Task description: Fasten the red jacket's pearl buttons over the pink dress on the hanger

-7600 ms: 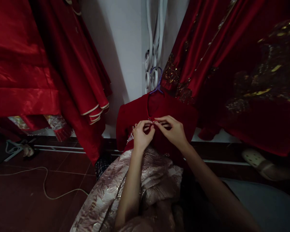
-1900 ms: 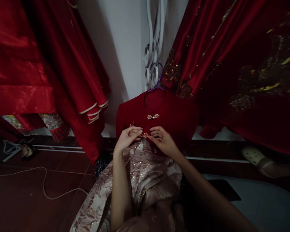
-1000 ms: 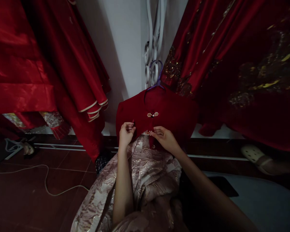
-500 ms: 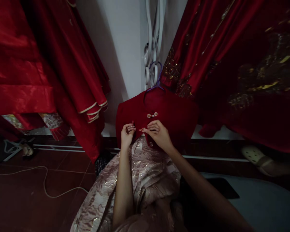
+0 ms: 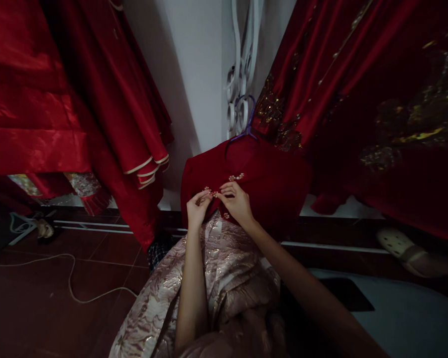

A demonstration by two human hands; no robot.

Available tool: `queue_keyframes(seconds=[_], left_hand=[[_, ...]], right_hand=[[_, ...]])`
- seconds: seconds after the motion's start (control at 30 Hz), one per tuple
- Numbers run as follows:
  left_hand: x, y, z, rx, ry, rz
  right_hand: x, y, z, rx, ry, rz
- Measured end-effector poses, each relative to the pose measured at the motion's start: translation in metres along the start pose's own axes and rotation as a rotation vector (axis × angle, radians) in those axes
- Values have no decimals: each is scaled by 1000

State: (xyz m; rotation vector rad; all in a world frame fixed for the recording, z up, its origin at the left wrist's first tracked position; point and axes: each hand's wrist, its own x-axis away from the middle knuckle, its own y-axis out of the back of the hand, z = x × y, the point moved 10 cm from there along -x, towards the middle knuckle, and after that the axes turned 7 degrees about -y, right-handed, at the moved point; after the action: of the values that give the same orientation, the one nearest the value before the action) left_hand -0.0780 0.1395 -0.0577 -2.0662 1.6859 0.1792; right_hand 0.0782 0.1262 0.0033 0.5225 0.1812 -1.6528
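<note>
A small red velvet top [image 5: 272, 184] hangs on a purple hanger [image 5: 246, 130] from a white metal scroll rack [image 5: 241, 74]. A pearl clasp [image 5: 236, 177] near its collar is joined. My left hand [image 5: 196, 209] and my right hand [image 5: 236, 203] meet just below it, both pinched on a second pearl clasp [image 5: 211, 192] on the top's front. A pink and gold brocade skirt [image 5: 212, 283] falls from under the top over my lap.
Red satin garments [image 5: 59, 109] hang at the left, and red embroidered gowns [image 5: 377, 109] at the right. A white cord [image 5: 70, 283] lies on the dark red floor tiles. A light slipper [image 5: 393, 243] sits at the right, beside a grey surface [image 5: 406, 318].
My hands have risen from the top's lower edge to a clasp higher on its front. Seconds ago they worked at the collar clasp, which now is joined.
</note>
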Motion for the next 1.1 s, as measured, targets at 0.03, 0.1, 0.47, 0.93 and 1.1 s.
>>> queue_keyframes(seconds=[0.03, 0.1, 0.47, 0.93, 1.1], left_hand=[[0, -2, -1, -5, -1, 10], [1, -4, -3, -28, -8, 5], [2, -2, -5, -118, -15, 8], [2, -10, -3, -115, -70, 131], [8, -3, 17, -219, 83, 204]], right_hand=[[1, 0, 2, 4, -4, 1], [3, -2, 4, 18, -13, 7], [6, -5, 6, 104, 38, -16], [2, -3, 10, 418, 86, -43], [20, 15, -17, 388, -91, 205]])
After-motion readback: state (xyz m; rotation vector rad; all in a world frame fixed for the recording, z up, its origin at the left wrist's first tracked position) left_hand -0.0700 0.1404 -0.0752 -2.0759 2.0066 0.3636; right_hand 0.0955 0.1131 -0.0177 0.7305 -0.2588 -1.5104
